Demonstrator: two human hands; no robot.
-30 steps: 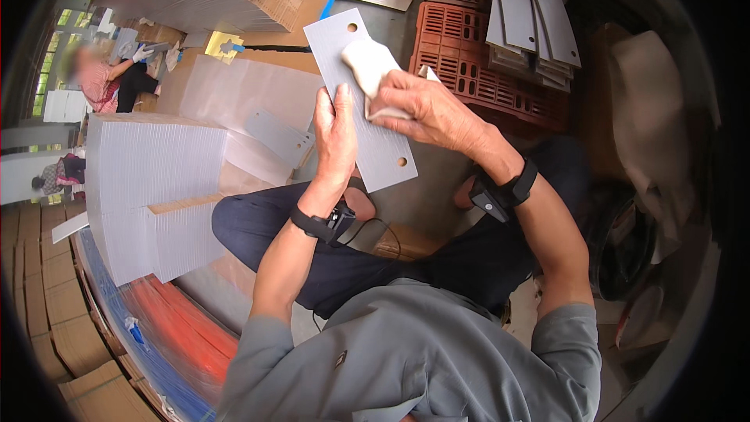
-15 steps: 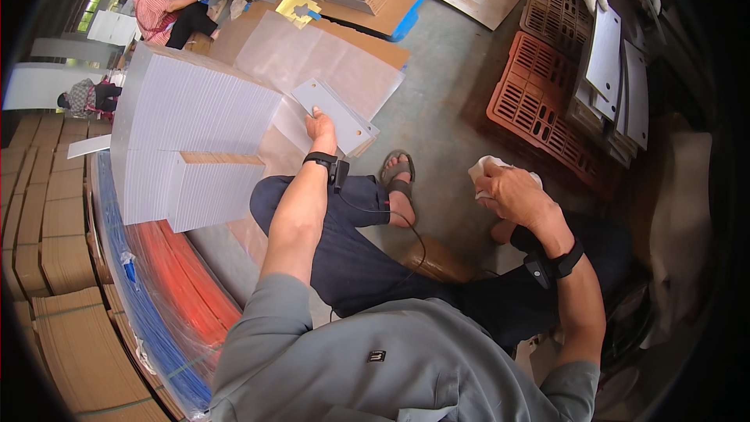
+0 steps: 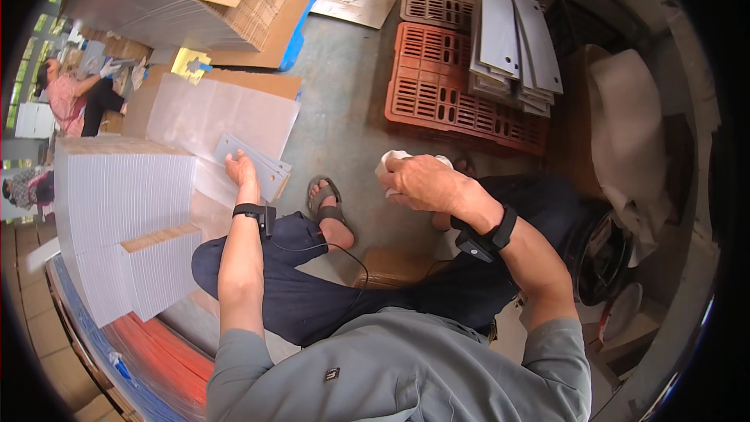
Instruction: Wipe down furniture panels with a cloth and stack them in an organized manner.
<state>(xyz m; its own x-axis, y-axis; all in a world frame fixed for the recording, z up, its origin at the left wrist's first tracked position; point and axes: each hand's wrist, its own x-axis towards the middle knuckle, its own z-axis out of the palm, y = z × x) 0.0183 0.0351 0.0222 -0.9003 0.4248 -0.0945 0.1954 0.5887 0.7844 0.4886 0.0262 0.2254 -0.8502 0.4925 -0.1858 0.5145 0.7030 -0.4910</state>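
My left hand has its fingers curled at the near-left edge of a thin grey panel with round holes at its ends. That panel lies on top of a few similar ones, slightly fanned out, over a pale sheet. How far the fingers reach beneath the panel is hidden. In front of my right knee, my right hand is closed around a crumpled white cloth, held in the air above the floor.
Tall stacks of grey-white panels stand at my left. Orange plastic crates at the far right carry more holed panels. Blue and red strips lie lower left. Another person sits at the far left.
The view has swung right, so the scene sits further left. A gloved hand has left the panels on the crates. My right hand still holds the cloth; my left stays at the panel.
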